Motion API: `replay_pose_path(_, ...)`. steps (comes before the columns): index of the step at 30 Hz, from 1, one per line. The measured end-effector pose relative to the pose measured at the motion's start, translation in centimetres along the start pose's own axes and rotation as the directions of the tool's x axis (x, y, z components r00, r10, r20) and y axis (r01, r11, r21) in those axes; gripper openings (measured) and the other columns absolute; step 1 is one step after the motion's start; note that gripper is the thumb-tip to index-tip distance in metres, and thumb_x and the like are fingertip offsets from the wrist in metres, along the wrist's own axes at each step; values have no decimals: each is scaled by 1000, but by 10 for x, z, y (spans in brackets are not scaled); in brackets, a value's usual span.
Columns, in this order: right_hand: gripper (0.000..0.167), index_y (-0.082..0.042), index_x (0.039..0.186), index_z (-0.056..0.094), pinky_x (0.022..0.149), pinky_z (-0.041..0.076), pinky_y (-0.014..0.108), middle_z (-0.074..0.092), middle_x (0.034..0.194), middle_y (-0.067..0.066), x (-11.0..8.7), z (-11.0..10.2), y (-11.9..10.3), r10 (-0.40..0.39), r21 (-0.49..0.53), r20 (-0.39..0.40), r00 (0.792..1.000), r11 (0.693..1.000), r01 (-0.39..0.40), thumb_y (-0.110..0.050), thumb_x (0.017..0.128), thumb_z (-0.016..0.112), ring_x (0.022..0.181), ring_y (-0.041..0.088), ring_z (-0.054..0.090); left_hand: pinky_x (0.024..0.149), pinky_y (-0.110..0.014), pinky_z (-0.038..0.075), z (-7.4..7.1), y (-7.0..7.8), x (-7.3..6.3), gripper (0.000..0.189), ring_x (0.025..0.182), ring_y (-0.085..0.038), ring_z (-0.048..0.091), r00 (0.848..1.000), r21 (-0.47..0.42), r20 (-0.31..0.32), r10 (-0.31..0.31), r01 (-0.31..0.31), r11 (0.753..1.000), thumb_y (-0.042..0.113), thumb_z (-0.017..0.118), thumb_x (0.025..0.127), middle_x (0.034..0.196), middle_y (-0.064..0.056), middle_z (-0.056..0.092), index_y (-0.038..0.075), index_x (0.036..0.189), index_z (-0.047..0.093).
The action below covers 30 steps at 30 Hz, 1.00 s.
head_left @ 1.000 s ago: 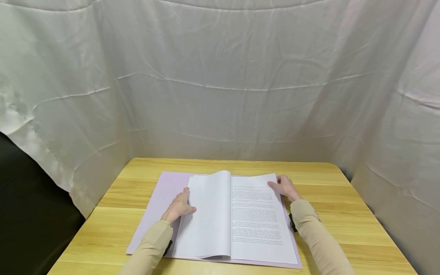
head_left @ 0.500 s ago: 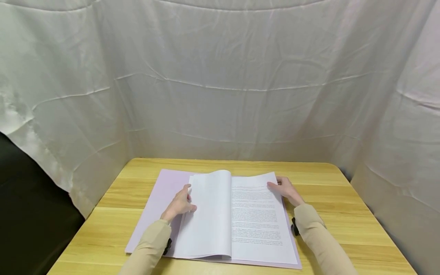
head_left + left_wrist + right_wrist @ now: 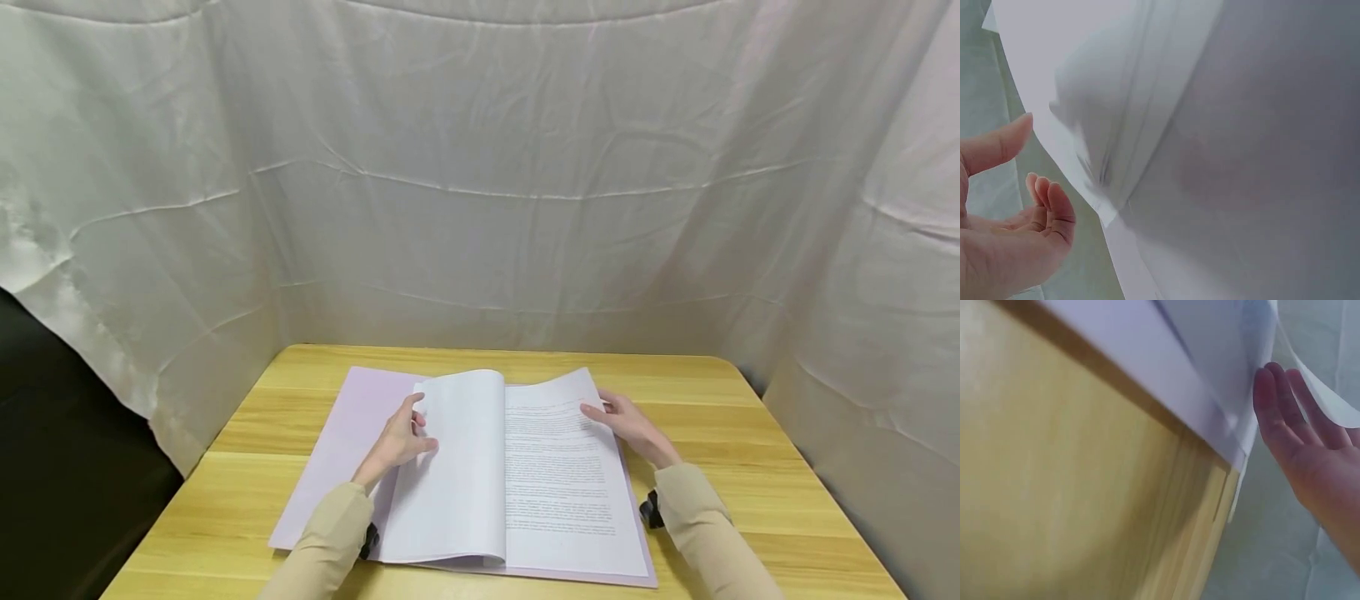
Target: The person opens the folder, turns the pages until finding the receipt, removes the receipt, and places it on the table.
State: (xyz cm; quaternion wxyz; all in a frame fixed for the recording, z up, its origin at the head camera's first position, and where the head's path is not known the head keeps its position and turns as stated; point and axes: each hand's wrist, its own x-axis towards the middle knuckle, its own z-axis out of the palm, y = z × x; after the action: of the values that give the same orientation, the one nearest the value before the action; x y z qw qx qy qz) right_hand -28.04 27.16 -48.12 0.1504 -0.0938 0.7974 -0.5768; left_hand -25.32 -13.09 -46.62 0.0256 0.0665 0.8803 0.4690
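A lilac folder [image 3: 322, 467] lies spread out, holding a set of white pages. Blank-backed turned pages [image 3: 457, 475] curve over toward the left, and a printed page [image 3: 558, 467] faces up at right. My right hand [image 3: 632, 427] pinches that page near its upper right edge, thumb on top and fingers beneath; its top corner is raised. In the right wrist view the fingers show behind the lifted sheet [image 3: 1329, 403]. My left hand [image 3: 397, 437] hovers at the left edge of the turned pages, thumb spread from softly bent fingers, with nothing between them in the left wrist view.
The folder rests on a wooden table [image 3: 750, 483] near its front edge. Grey-white curtains [image 3: 480, 183] hang behind and on both sides. A dark area [image 3: 67, 467] shows at lower left.
The right hand has shifted slightly toward me, and the page's upper right corner has risen and bent left. My left hand has moved slightly right, its thumb spreading over the turned pages.
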Motion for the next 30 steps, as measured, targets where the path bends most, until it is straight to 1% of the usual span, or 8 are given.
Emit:
replay_pose_path(5,64,-5,159,24,81,61,38,58,135,33,-9,3,-3,-16,43,67,998,999,14,-27,106,53,102,30,71,68,-22,41,4,5,0,85,81,-14,47,1000,-61,-21,-10,8,998,-1,78,77,100,-14,55,-4,150,35)
replay_pose_path(10,70,-8,161,16,83,60,39,52,143,33,-16,6,-5,-33,76,89,995,997,26,-30,105,53,107,31,68,70,-20,43,7,10,-1,78,84,-14,51,1000,-141,-20,-3,0,990,6,77,83,105,-16,58,-2,150,38)
replay_pose_path(15,71,-10,163,10,86,60,40,40,153,33,-23,8,-6,-73,100,120,990,993,61,-30,107,49,118,37,64,75,-21,47,10,18,-4,75,90,-18,56,999,-213,-19,28,-32,976,9,76,85,113,-20,61,-1,150,40)
replay_pose_path(18,70,-10,163,10,88,59,37,33,158,32,-29,11,-8,-91,102,124,988,992,79,-30,108,47,125,40,59,81,-25,49,12,22,-6,74,97,-22,59,999,-240,-17,41,-44,970,9,76,85,117,-21,61,0,149,41)
replay_pose_path(21,65,-11,163,13,90,58,37,28,162,30,-34,14,-11,-114,92,125,985,990,103,-29,108,45,132,44,53,90,-34,52,15,25,-7,73,105,-27,61,999,-262,-16,51,-54,964,9,76,85,121,-22,61,0,149,42)
replay_pose_path(25,58,-16,162,20,99,55,45,26,165,23,-39,19,-17,-130,87,127,983,989,119,-26,109,42,142,48,42,102,-48,51,21,29,-7,73,114,-34,61,997,-294,-8,75,-74,953,8,76,86,124,-24,60,-1,149,41)
replay_pose_path(27,56,-17,162,23,102,53,50,25,166,21,-41,23,-20,-139,82,132,982,988,129,-26,109,41,145,49,36,106,-52,48,23,31,-6,73,117,-35,59,996,-307,4,90,-84,948,9,75,87,126,-24,59,-2,150,39)
replay_pose_path(30,53,-19,161,26,104,51,55,23,167,18,-43,28,-24,-140,66,140,980,989,132,-27,110,39,147,51,32,110,-54,44,26,33,-6,73,121,-37,58,994,-318,25,109,-95,943,10,75,88,129,-24,59,-1,150,38)
